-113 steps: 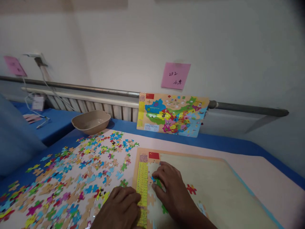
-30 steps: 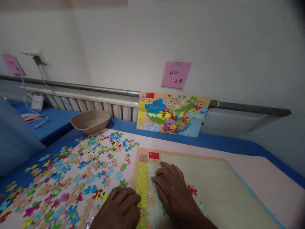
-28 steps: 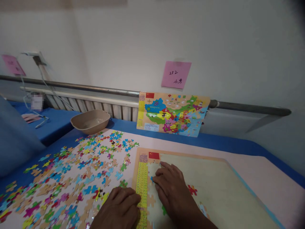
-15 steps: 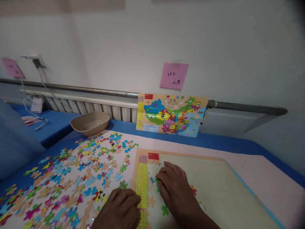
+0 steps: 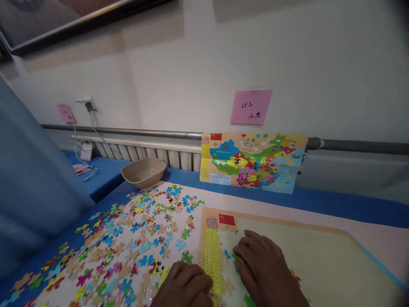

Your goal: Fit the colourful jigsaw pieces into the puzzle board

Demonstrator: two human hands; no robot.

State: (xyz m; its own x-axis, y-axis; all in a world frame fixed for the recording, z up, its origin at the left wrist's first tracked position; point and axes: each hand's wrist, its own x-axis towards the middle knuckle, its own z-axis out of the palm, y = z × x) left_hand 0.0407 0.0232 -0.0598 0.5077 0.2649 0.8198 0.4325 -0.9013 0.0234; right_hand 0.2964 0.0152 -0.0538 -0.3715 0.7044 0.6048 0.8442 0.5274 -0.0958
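The shallow puzzle board (image 5: pixel 319 251), with a tan border and a yellow printed strip, lies in front of me. Across its left border rests my left hand (image 5: pixel 185 285), fingers bent loosely, nothing seen in them. My right hand (image 5: pixel 266 264) lies palm down on the board's left part, fingers stretched forward and lightly bent. A green puzzle piece (image 5: pixel 235 256) shows partly at its fingertips; whether they touch it I cannot tell. Close by are a small blue piece (image 5: pixel 227 254) and another green piece (image 5: pixel 249 300). A red piece (image 5: pixel 295 278) peeks out beyond the right hand.
Many loose puzzle pieces (image 5: pixel 111 256) spread over pink paper and the blue table at left. Behind them stands a beige basin (image 5: pixel 143 172). A printed map sheet (image 5: pixel 252 162) leans on the wall rail. Blue cloth (image 5: pixel 35 192) hangs at far left.
The camera view has turned left and slightly up, so everything sits farther right and lower. Both hands keep nearly the same place on the board; no piece has visibly moved.
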